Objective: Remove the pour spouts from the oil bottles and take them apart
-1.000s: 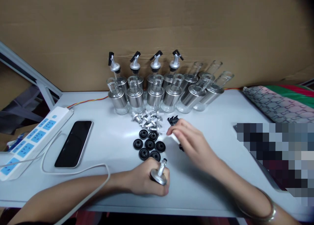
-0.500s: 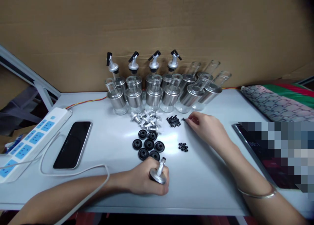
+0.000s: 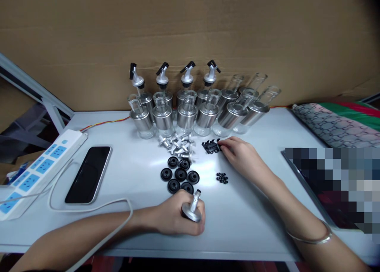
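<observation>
Left hand [image 3: 175, 214]: closed in a fist, fingers wrapped tightly around a silver disc-based pourer [image 3: 192, 212] with a black underside; spout up, small black tip on top.
Right hand [image 3: 239, 153]: fingers narrow, tips brought together at the right end of a cluster of slim black levers [image 3: 211, 147]; grip on the endmost one or mere touch, cannot tell. Thin silver bangle [image 3: 314, 242] around the wrist.
Middle of the pale desk [image 3: 240, 232]: seven round black ring-shaped parts [image 3: 180, 174] lying flat, just beyond the left fist; behind them, a loose heap of small silver spouts [image 3: 179, 145]; to the right, tiny black caps [image 3: 222, 178] in a tight group, nearer the front edge than the levers.
Back of the desk: two rows of clear glass bottles with metal sleeves [image 3: 187, 115], four in the rear row topped with silver pourers bearing black levers; brown cardboard wall [image 3: 190, 30] behind.
Left side: dark-screened phone [image 3: 88, 175] lying flat, near a white power strip with blue sockets [image 3: 53, 161]; white cable [image 3: 128, 201] draped across the left forearm.
Right side: flat dark device [image 3: 299, 177], mostly pixelated; beyond it, patterned grey fabric [image 3: 338, 125].
</observation>
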Motion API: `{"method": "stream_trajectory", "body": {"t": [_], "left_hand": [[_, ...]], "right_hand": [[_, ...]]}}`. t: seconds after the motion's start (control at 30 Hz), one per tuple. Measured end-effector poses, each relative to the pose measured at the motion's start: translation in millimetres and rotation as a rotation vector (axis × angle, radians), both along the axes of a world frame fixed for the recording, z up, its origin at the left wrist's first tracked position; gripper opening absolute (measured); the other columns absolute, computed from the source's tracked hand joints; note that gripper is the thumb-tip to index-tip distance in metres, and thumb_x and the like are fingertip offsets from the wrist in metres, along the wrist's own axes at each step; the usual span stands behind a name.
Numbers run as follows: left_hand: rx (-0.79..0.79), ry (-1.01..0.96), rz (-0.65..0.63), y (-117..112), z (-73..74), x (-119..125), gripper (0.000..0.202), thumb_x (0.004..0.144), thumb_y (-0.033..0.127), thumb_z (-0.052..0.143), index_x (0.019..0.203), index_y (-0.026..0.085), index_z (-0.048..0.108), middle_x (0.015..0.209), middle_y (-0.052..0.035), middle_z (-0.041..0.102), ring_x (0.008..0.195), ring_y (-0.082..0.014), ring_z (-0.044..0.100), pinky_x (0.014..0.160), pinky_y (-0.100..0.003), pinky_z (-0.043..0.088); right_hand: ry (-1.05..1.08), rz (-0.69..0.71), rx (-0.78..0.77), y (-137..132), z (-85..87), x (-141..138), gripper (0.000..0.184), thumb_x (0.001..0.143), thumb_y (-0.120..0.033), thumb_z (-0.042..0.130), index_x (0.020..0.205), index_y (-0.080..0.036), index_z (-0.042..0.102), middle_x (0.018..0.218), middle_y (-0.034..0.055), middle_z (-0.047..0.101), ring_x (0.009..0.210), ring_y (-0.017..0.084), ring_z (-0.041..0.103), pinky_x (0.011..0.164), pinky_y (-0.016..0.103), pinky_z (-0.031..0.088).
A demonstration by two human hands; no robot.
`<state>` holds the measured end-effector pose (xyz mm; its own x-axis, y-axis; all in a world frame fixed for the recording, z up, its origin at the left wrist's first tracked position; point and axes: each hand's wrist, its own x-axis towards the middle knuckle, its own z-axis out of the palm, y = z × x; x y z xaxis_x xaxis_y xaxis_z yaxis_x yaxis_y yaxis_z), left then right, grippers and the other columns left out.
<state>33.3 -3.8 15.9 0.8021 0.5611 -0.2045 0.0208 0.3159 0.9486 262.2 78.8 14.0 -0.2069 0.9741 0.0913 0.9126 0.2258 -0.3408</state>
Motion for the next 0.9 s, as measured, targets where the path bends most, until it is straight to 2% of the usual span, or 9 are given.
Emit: {"method": "stream_trajectory", "body": {"t": [0.2,0.53,0.9], "left_hand": [[0.007,0.007,-0.005,0.0,0.2,0.3,0.015,0.063,0.020,0.060,0.055,0.016,0.047,0.057,0.0016,0.049,0.050,-0.0069,0.040,0.048,-0.019,0.031],[0.022,0.007,-0.003,0.0,2.8,0.6,0.015,0.063,0.020,0.059,0.056,0.016,0.046,0.057,0.0023,0.048,0.050,-0.0068,0.039,0.048,-0.020,0.031],[0.023,0.025,-0.013,0.6,3.9,0.9,0.013,0.063,0.021,0.058,0.057,0.017,0.047,0.057,0.0027,0.048,0.051,-0.0069,0.039,0.050,-0.021,0.031]], "right_hand": [[0.055,0.072,0.050,1.1,-4.0,0.9,0.026,0.089,-0.019,0.044,0.096,-0.016,0.069,0.096,0.0094,0.069,0.089,0.023,0.064,0.081,0.033,0.048],[0.083,0.182,0.123,0.8,-9.2,-0.1,0.032,0.091,-0.023,0.039,0.103,-0.012,0.068,0.098,0.0135,0.066,0.093,0.027,0.060,0.084,0.041,0.049],[0.064,0.253,0.131,-2.1,-8.1,-3.0,0.032,0.092,-0.022,0.040,0.108,-0.012,0.066,0.099,0.0141,0.064,0.093,0.028,0.059,0.083,0.043,0.050]]}}
